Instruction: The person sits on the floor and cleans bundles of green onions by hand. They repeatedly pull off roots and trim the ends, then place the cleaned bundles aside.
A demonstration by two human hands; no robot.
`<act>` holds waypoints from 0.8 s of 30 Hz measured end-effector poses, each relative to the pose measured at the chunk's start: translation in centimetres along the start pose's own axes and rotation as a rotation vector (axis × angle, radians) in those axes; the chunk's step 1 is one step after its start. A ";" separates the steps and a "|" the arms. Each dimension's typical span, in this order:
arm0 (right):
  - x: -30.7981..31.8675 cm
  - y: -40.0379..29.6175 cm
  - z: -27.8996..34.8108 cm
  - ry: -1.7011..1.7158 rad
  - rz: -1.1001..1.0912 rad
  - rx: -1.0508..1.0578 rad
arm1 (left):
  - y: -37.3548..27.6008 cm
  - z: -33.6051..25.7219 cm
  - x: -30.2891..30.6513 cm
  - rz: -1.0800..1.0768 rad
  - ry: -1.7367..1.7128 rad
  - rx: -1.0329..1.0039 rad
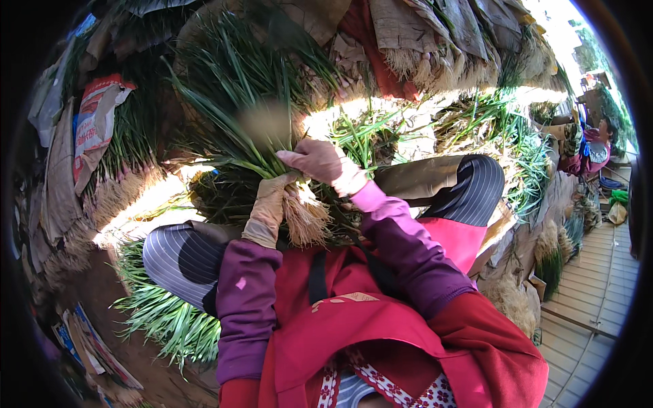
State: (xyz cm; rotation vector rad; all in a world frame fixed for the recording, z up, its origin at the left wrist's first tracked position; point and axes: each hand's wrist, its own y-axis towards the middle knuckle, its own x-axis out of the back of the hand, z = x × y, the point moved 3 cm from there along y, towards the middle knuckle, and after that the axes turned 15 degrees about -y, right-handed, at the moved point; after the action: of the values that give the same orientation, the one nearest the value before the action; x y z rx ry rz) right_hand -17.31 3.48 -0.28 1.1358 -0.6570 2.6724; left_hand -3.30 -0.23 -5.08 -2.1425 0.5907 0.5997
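A bunch of leafy green plants, probably young garlic (245,127), stands upright before my lap. Its pale stringy roots (307,217) hang down and its long leaves spread away from me. My left hand (270,206), in a pale glove, grips the bunch low on its left side, just above the roots. On the right, my gloved right hand (324,163) holds the stems slightly higher, its thumb lying across them. The stems between both hands are partly hidden by my fingers. A blurred spot covers some leaves above the hands.
More rooted bunches (122,168) lie at the left, partly under sacking (86,132). Covered bunches (428,56) line the far side. Loose green leaves (173,321) lie by my left knee, others (520,148) beyond my right knee. Another person (586,148) is at far right.
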 end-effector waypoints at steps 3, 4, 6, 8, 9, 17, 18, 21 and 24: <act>-1.7 -0.9 2.0 -0.301 -0.421 0.256 | -1.2 0.1 -0.2 -0.026 -0.011 0.068; -2.2 -0.9 1.8 -0.298 -0.476 0.268 | -1.2 0.1 0.2 0.052 0.065 0.043; -3.0 -0.6 0.0 0.471 -0.162 0.026 | -1.6 -0.9 0.0 0.142 -0.049 0.128; -3.8 -0.4 -2.2 1.337 -0.092 -0.307 | -2.6 -1.2 -1.1 0.114 -0.414 0.337; -4.8 1.6 -6.9 1.651 -0.077 -0.191 | -4.1 -2.4 -3.2 0.240 -0.127 0.116; 0.6 -4.2 -0.1 0.992 0.387 -0.075 | -4.8 -0.1 -0.5 0.272 -0.355 0.284; 0.3 -4.0 0.4 0.680 0.365 -0.006 | -4.7 0.1 0.0 0.297 -0.273 0.247; 0.8 -3.4 0.2 0.024 0.000 0.194 | -4.7 0.7 0.2 0.182 -0.162 0.210; -0.3 -2.8 -1.7 0.116 -0.218 0.216 | -6.1 -0.1 -1.8 0.200 -0.238 0.258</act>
State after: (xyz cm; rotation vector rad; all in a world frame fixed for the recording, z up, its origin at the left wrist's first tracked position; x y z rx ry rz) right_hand -17.38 6.73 -0.63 1.0235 -0.2156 2.6414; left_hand -1.06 3.49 -0.43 -1.7532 0.7132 0.8277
